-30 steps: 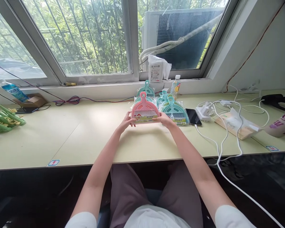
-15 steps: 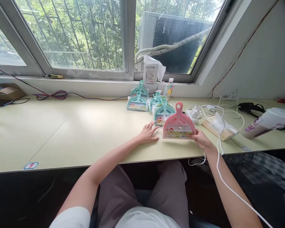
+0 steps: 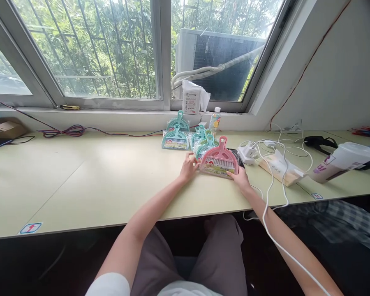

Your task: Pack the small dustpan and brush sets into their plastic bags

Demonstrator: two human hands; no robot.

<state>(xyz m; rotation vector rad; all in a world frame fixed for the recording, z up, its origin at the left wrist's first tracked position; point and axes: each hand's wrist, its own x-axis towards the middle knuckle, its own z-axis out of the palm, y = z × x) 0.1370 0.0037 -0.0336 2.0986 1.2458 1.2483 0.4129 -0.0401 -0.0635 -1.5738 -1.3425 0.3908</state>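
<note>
Clamping the right hand (image 3: 239, 177) on the lower right corner of the wrapped pink dustpan-and-brush set (image 3: 219, 161), holding it handle-up in front of the teal dustpan-and-brush sets (image 3: 176, 135) on the table (image 3: 95, 181). Curling the left hand (image 3: 188, 167) at its lower left corner, well apart from the right, without showing clearly whether gripping or merely touching.

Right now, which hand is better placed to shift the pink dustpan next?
Right, probably: the right hand holds the pink dustpan at its lower right corner, thumb in front. The left hand is by the opposite edge, contact unclear.
</note>
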